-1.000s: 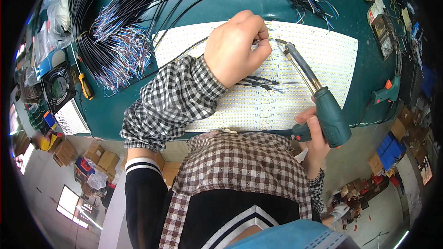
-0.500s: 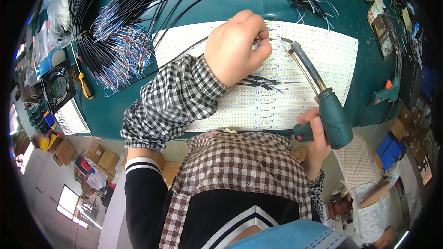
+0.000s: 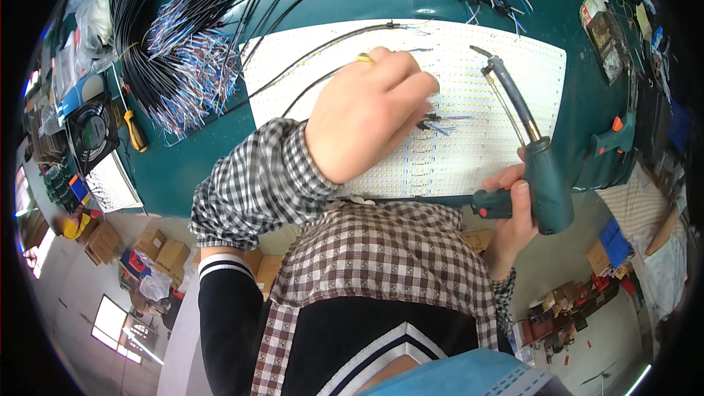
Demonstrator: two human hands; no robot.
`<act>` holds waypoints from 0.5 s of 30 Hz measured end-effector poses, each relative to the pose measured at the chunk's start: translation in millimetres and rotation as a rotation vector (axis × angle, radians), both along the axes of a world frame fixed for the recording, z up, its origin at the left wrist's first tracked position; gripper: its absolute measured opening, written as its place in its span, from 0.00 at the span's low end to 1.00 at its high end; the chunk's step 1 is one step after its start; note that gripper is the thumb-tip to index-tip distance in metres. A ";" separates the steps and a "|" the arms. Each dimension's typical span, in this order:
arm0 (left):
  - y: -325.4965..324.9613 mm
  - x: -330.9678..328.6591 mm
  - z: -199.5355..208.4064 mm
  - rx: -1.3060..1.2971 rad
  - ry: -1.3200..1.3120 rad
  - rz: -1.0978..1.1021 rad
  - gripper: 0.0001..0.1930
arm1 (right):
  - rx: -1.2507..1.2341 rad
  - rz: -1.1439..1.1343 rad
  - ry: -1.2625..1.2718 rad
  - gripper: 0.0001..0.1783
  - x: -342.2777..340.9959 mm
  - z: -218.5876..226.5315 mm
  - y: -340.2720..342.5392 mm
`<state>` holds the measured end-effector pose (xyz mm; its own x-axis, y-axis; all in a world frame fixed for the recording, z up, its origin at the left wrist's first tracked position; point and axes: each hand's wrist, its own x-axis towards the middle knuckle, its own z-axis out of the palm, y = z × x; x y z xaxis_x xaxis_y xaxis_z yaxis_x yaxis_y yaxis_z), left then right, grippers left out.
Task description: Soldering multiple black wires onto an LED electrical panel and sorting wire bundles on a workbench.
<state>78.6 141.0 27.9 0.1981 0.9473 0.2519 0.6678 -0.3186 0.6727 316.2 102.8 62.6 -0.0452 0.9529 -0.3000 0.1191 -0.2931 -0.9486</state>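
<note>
Cardboard boxes (image 3: 170, 258) are standing on the floor at lower left, with a clear plastic bag (image 3: 155, 286) lying beside them; what these are holding is too small to tell. A bulging bag (image 3: 94, 18) is sitting at upper left, enclosing something whitish.

Compared with the earlier frames, the left hand (image 3: 374, 114) is sitting lower over the white LED board (image 3: 513, 103), and a black cable (image 3: 389, 26) is now lying in plain view along the board's upper part, thin coloured ends fanning out. The soldering gun (image 3: 550, 187) is pointing its tip farther right, and a co-worker (image 3: 649, 227) is showing nearer the right rim.

The left fingers are curling inward near a short cluster of wires (image 3: 444, 125) on the board; blur is leaving it unclear whether they are pinching any. The right hand (image 3: 517, 213) is gripping the gun's side handle, fingers closing around it. The board is lying flat on the green table (image 3: 176, 176) directly before the person.
</note>
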 end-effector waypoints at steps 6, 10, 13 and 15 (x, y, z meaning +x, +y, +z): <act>-13.0 1.7 -8.6 -0.285 -0.062 -0.274 0.05 | 0.033 0.004 0.063 0.23 1.3 -2.0 -1.5; -23.1 2.3 -4.8 -0.239 -0.135 -0.074 0.04 | 0.021 -0.088 0.134 0.22 2.2 -2.7 -5.5; -18.5 -14.8 -1.6 -0.179 0.206 0.088 0.05 | 0.016 -0.083 0.132 0.22 2.4 -1.7 -4.9; -15.3 -18.0 -10.6 -0.108 0.294 0.092 0.06 | 0.013 -0.070 0.135 0.22 3.7 -2.7 -4.8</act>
<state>60.7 125.7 17.3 0.1594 0.9828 0.0935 0.8611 -0.1848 0.4736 319.9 98.0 59.9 -0.0180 0.9588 -0.2833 -0.0304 -0.2838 -0.9584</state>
